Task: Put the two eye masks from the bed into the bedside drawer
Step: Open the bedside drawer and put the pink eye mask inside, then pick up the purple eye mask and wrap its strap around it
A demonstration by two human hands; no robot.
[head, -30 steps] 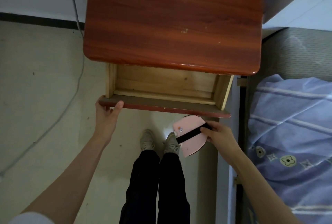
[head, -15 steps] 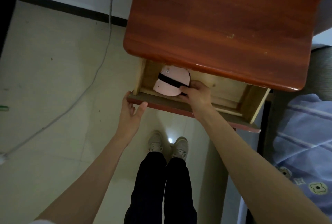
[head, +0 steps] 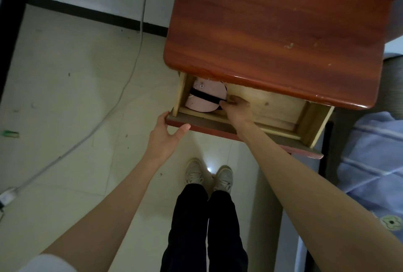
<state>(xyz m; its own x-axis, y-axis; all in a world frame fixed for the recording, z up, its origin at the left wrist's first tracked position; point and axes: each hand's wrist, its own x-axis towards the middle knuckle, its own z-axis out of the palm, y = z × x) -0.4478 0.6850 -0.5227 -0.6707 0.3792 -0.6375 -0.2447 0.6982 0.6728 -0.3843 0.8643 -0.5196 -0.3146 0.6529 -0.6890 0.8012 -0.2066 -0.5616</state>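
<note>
A pink eye mask [head: 205, 101] with a black strap lies in the left end of the open wooden drawer [head: 279, 110] under the red-brown bedside table [head: 283, 31]. My right hand [head: 236, 110] reaches into the drawer and pinches the mask's strap at its right edge. My left hand [head: 165, 136] grips the drawer's front edge at its left corner. I can make out only one mask; whether a second lies under it is hidden.
The bed with a blue striped cover [head: 370, 162] lies to the right. A grey cable [head: 122, 93] runs across the tiled floor to a plug [head: 7, 195] at the left. My own legs and shoes [head: 207, 178] stand below the drawer.
My right hand carried the pink mask from in front of the drawer up into its left end and set it down there. The view shifted left; my left hand stayed on the drawer front.
</note>
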